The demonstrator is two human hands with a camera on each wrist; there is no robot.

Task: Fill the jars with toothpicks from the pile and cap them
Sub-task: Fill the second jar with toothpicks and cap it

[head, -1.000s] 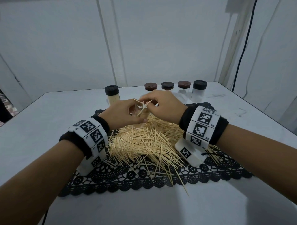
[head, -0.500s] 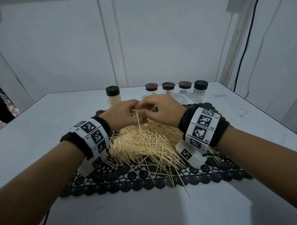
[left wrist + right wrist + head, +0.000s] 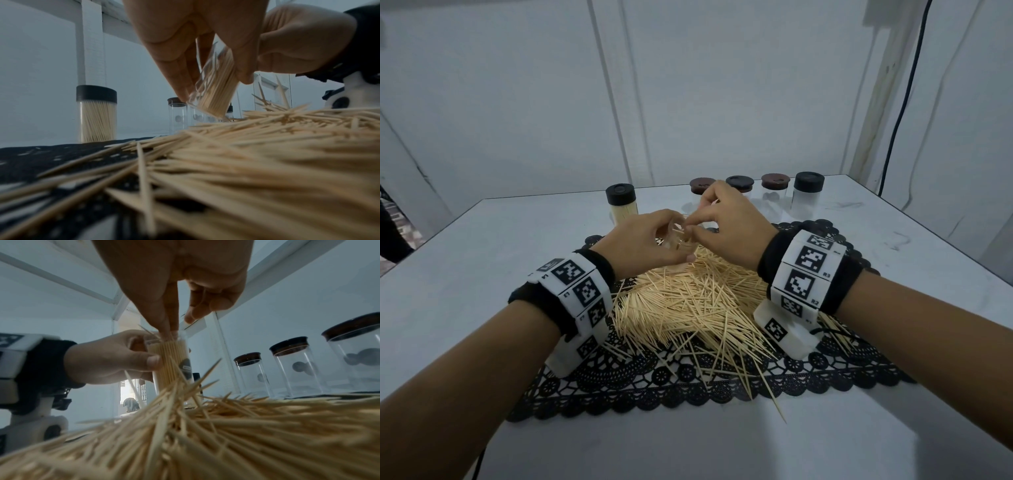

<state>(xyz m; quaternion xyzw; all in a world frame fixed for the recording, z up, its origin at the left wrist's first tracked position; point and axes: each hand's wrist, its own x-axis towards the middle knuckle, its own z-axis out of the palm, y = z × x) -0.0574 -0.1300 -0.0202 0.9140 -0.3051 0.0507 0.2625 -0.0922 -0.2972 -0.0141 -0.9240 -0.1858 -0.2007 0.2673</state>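
Head view: an open jar, tilted over the toothpick pile, is gripped by the left hand, while toothpicks are pinched at its mouth by the right hand.

In the head view, both hands hid most of the open jar at frame centre. Foreground toothpicks blurred across both wrist views' lower halves. The far jars' dark contents stayed unidentifiable.

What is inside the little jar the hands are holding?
The open jar is packed with upright toothpicks. The left hand grips its side, and the right hand pokes fingertips into the mouth. The jar's bottom is hidden behind the toothpick pile.
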